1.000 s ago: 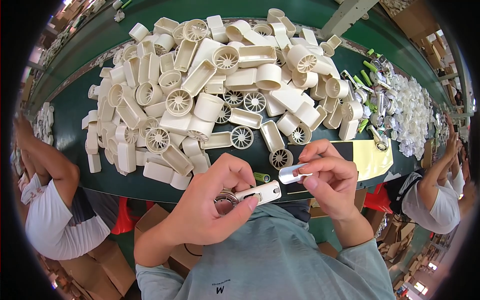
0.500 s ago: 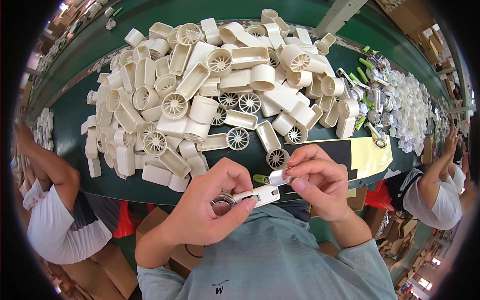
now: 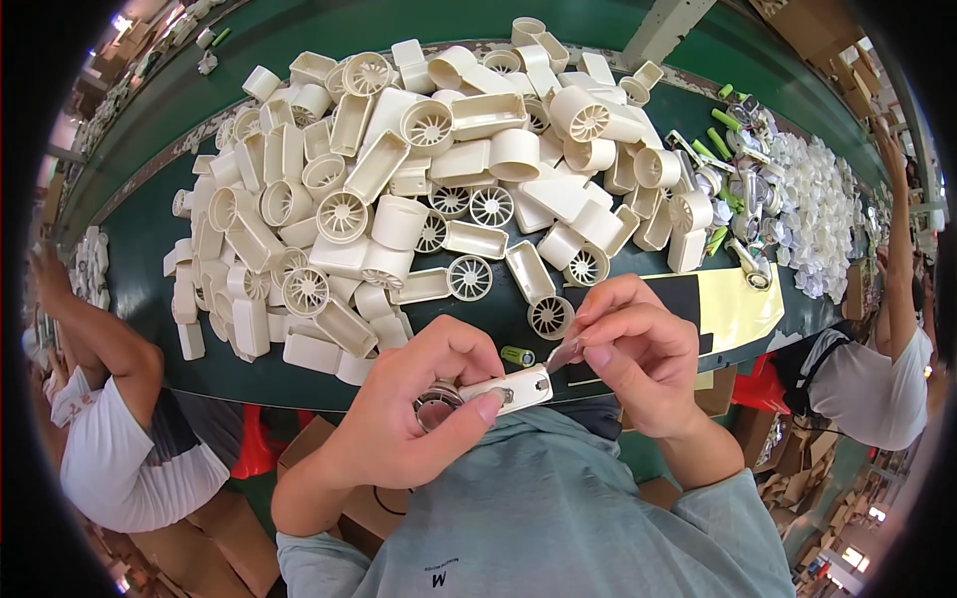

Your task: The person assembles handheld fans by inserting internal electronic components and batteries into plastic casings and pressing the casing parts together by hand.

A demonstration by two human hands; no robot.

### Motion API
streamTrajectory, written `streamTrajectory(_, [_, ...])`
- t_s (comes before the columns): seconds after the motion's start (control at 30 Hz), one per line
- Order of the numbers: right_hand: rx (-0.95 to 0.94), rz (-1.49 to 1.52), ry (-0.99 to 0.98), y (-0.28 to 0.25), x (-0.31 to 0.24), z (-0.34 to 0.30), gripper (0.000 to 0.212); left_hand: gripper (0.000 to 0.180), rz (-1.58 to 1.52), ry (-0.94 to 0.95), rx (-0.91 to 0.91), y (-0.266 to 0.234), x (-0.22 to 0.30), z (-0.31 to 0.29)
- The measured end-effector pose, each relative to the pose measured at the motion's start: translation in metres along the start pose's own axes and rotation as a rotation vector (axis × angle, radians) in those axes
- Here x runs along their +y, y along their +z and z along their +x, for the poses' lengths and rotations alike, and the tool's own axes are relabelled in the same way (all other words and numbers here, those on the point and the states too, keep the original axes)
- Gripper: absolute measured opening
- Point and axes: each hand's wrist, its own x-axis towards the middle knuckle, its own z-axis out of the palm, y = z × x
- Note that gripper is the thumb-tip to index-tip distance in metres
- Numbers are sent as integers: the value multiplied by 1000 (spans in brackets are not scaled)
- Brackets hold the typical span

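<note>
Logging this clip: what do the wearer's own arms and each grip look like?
Left grip and right grip are bare: no glove, ring or watch shows. Forearms are uncovered below plain grey-green sleeves, matching the shirt, which has small dark print.

A deep pile of cream fan housings (image 3: 488, 117) blocks the way straight across the tabletop (image 3: 145, 249). Just ahead of the left hand (image 3: 419, 404) a small bare patch opens, narrowed on its right by a green battery cell (image 3: 516, 356). Past the right hand (image 3: 648, 364), a flat black sheet (image 3: 683, 304) and yellow sheet (image 3: 743, 314) leave room to pass, closed off farther right by clear plastic pieces (image 3: 807, 224).
</note>
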Motion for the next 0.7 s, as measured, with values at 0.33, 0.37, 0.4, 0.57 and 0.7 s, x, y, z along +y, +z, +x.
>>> streamTrajectory(0.33, [19, 13, 47, -3, -6, 0, 22, 21, 22, -5, 64, 4, -2, 1])
streamTrajectory(0.37, [11, -16, 42, 0, -12, 0, 24, 21, 46, -2, 73, 4, 2, 0])
streamTrajectory(0.4, [8, -15, 40, -1, -9, 3, 24, 21, 49, -1, 75, 3, 3, 4])
streamTrajectory(0.57, [31, -49, -5, 4, -18, 15, 30, 24, -10, -63, 81, 2, 5, 14])
streamTrajectory(0.7, [20, -552, -199, 13, -43, 26, 20, 30, -140, -95, 87, 4, 24, 18])
